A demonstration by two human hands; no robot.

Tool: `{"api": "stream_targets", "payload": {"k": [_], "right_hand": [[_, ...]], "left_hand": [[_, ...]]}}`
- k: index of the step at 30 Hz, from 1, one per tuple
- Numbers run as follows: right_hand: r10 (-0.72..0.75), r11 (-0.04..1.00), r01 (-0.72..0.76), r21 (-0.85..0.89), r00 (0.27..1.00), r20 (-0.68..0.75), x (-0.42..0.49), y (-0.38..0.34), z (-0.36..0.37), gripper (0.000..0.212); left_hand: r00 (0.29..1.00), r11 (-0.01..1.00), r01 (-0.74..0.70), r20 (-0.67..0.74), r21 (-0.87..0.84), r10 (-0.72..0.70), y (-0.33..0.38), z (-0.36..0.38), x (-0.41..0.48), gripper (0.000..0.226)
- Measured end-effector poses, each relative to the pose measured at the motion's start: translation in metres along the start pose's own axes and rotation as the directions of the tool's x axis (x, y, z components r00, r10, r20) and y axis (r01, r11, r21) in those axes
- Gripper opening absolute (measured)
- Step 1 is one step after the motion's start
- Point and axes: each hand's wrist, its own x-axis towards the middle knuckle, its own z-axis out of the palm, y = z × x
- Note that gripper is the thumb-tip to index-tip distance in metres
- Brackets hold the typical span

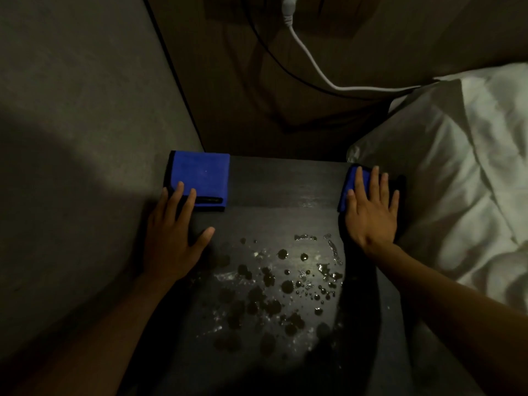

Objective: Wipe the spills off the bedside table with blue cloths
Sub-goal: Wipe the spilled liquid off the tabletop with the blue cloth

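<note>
The dark bedside table [285,184] carries a wide patch of spilled droplets [274,290] across its near half. A folded blue cloth with a black edge [201,175] lies at the far left corner. My left hand [174,238] rests flat with spread fingers, only its fingertips on that cloth's near edge. A second blue cloth [353,184] sits at the far right edge, mostly hidden under my right hand [371,212], which lies flat on it with fingers apart. Both hands are beyond the spill, apart from it.
A grey padded wall [85,138] borders the table on the left. A white pillow and bedding [457,167] press against the right edge. A white cable [308,58] and a black cable [257,38] hang down the wall behind the table.
</note>
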Motion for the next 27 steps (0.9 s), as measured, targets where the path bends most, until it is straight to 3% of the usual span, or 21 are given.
{"api": "stream_targets", "payload": {"k": [18, 27], "right_hand": [[-0.075, 0.997, 0.076, -0.025, 0.996, 0.042, -0.062, -0.052, 0.02, 0.062], [-0.21, 0.977, 0.21, -0.04, 0.978, 0.022, -0.08, -0.108, 0.031, 0.064]], "left_hand": [[1.0, 0.999, 0.027, -0.009, 0.018, -0.027, -0.002, 0.002, -0.001, 0.078], [1.0, 1.0, 0.023, -0.021, 0.007, -0.023, -0.004, 0.005, 0.0, 0.074]]}}
